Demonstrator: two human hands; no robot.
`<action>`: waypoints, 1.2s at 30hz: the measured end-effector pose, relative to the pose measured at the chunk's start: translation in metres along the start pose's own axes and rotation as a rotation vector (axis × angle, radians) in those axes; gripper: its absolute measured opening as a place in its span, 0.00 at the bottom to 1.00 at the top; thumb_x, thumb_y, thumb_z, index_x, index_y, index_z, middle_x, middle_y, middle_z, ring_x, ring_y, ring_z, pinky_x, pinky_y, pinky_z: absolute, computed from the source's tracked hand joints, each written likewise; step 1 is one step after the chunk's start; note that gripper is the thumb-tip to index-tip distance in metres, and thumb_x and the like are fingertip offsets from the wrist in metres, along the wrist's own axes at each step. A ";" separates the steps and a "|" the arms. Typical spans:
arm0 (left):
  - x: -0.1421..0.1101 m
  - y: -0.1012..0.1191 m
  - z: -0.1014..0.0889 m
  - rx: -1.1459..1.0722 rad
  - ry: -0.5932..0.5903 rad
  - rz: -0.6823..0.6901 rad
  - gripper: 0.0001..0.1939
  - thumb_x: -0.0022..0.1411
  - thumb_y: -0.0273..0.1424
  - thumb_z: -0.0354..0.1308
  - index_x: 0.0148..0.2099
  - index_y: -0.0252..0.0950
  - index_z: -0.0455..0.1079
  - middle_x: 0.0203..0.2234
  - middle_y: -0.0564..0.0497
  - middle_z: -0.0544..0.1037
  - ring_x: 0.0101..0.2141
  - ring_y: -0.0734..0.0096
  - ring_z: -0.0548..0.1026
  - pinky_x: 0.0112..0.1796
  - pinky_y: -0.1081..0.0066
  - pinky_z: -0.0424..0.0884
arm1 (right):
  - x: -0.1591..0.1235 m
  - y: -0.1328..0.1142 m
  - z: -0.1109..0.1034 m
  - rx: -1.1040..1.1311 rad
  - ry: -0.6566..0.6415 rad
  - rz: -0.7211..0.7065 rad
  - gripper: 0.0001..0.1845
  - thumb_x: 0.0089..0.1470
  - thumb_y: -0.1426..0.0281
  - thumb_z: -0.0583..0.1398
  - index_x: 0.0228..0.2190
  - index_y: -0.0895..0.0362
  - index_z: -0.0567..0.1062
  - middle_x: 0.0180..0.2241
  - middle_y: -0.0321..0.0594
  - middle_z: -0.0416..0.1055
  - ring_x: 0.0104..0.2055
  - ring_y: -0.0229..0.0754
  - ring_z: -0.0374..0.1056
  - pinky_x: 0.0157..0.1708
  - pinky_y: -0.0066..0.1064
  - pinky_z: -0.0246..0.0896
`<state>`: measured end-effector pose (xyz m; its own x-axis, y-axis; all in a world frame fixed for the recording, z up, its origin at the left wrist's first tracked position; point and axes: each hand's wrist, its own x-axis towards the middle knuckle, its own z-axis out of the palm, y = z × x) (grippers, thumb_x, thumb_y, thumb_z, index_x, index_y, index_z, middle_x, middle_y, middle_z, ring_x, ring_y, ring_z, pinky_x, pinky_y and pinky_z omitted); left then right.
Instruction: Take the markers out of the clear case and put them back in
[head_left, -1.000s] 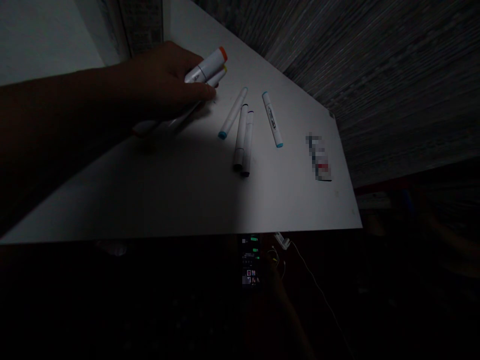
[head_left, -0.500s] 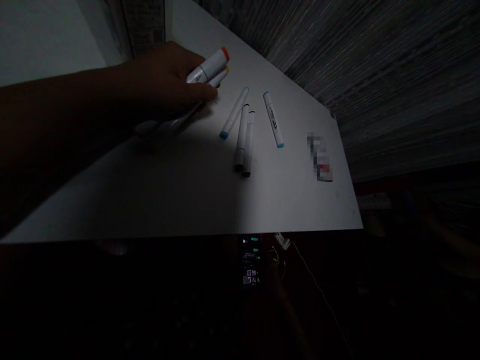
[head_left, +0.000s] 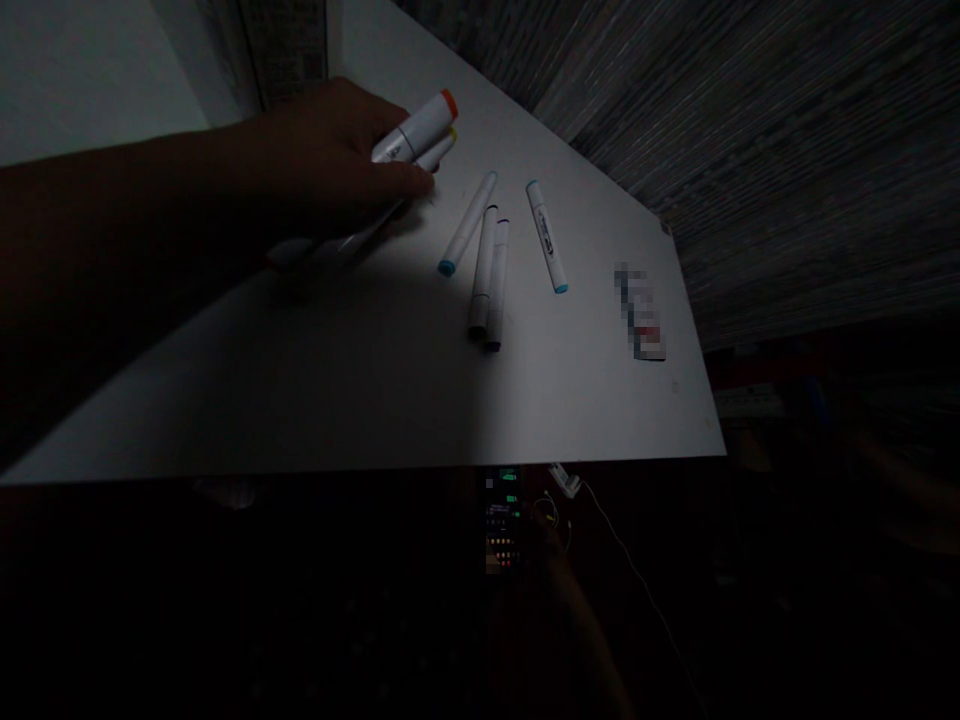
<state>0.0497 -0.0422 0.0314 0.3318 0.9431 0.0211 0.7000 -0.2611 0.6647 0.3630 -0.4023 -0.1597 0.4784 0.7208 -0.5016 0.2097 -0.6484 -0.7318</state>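
My left hand (head_left: 360, 160) reaches in from the left over a white table and is closed around several white markers. One held marker (head_left: 427, 122) has an orange end, and another (head_left: 437, 150) a yellow one. To the right of the hand lie a blue-ended marker (head_left: 469, 225), two dark-ended markers (head_left: 485, 265) side by side, and a further blue-ended marker (head_left: 547, 235). Below the table edge, a dim forearm that appears to be mine leads to my right hand (head_left: 544, 525), beside a lit phone (head_left: 502, 520). Darkness hides its fingers.
A small blurred-out packet or card (head_left: 641, 315) lies near the right end of the white table (head_left: 585, 400). A white plug (head_left: 564, 482) with a thin cable is in the dark below the edge. A ribbed grey surface (head_left: 750, 150) borders the table's far side.
The phone screen has changed, now showing rows of small yellow icons. The dim forearm beside it shows more clearly. My left hand and the markers stay nearly still.
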 end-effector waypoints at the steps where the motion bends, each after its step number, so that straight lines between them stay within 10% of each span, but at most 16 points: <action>1: 0.000 0.000 0.000 -0.014 -0.002 -0.007 0.10 0.57 0.31 0.53 0.36 0.28 0.68 0.19 0.58 0.63 0.19 0.84 0.59 0.28 0.77 0.57 | 0.001 0.000 0.001 0.004 -0.001 0.003 0.17 0.57 0.64 0.55 0.46 0.59 0.68 0.46 0.44 0.66 0.43 0.41 0.66 0.42 0.39 0.65; 36: -0.002 -0.001 0.000 -0.027 -0.009 -0.020 0.14 0.56 0.35 0.53 0.40 0.29 0.69 0.19 0.57 0.63 0.20 0.82 0.59 0.32 0.73 0.61 | -0.013 0.008 -0.014 0.030 0.007 0.053 0.16 0.57 0.65 0.56 0.46 0.58 0.68 0.46 0.43 0.65 0.44 0.41 0.66 0.42 0.38 0.65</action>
<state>0.0481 -0.0433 0.0305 0.3236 0.9462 0.0005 0.6893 -0.2361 0.6849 0.3707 -0.4203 -0.1528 0.4940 0.6837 -0.5371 0.1578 -0.6780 -0.7179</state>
